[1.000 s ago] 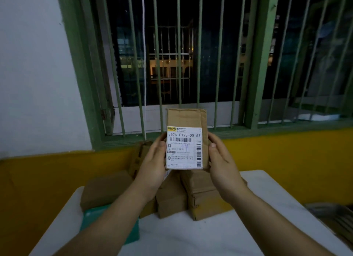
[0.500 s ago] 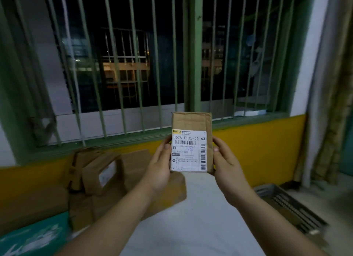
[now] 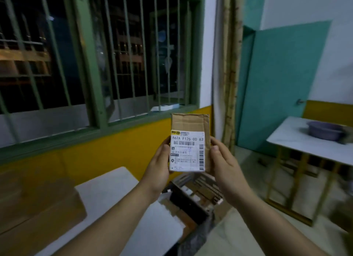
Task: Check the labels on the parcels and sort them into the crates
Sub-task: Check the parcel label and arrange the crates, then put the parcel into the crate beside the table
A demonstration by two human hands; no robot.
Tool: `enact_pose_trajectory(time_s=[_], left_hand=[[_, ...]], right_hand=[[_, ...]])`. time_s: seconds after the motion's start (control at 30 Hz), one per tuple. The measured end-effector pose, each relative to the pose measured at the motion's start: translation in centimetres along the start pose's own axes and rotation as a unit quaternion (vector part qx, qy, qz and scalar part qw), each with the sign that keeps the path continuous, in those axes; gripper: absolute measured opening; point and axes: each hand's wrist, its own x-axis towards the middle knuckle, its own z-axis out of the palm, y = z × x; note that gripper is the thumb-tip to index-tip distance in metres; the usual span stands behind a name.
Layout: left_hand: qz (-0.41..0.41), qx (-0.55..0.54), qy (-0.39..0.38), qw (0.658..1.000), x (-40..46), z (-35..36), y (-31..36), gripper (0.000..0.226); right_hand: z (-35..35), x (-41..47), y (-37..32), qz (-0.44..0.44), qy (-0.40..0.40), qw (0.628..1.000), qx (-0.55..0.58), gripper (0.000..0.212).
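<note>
A small brown cardboard parcel (image 3: pixel 189 122) with a white shipping label (image 3: pixel 187 150) facing me is held upright in front of my chest. My left hand (image 3: pixel 159 166) grips its left edge and my right hand (image 3: pixel 223 164) grips its right edge, thumb on the front. Below the parcel a dark slatted crate (image 3: pixel 193 202) stands on the floor beside the white table (image 3: pixel 118 190); several brown parcels lie inside it. More brown parcels (image 3: pixel 38 204) sit blurred on the table at the left.
A barred green window (image 3: pixel 91 64) and a yellow wall band run behind the table. At the right stands a second white table (image 3: pixel 298 141) on yellow legs with a purple basin (image 3: pixel 324 130). A teal door (image 3: pixel 282 80) is behind it.
My view has swung to the right: the parcel pile slid off to the left, and the floor crate and second table came into sight. Both hands keep the same hold on the parcel.
</note>
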Motion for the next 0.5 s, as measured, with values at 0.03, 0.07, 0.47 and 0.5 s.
enact_pose_trajectory(time_s=[0.03, 0.07, 0.47, 0.5], left_hand=[[-0.001, -0.004, -0.014, 1.0, 0.7, 1.0, -0.5, 0.058], [-0.002, -0.007, -0.035, 0.999, 1.9, 2.4, -1.4, 0.055], [-0.044, -0.048, -0.107, 0.992, 16.7, 10.7, -10.0, 0.038], [-0.053, -0.05, -0.107, 0.992, 18.1, 11.0, -10.5, 0.04]], right_hand=[[-0.9, 0.2, 0.2, 0.005, 0.012, 1.0, 0.002, 0.029], [-2.4, 0.7, 0.9, 0.013, 0.03, 0.999, 0.007, 0.029], [-12.3, 12.0, 8.1, 0.053, 0.099, 0.992, -0.051, 0.027], [-12.7, 13.3, 8.6, 0.058, 0.102, 0.992, -0.053, 0.027]])
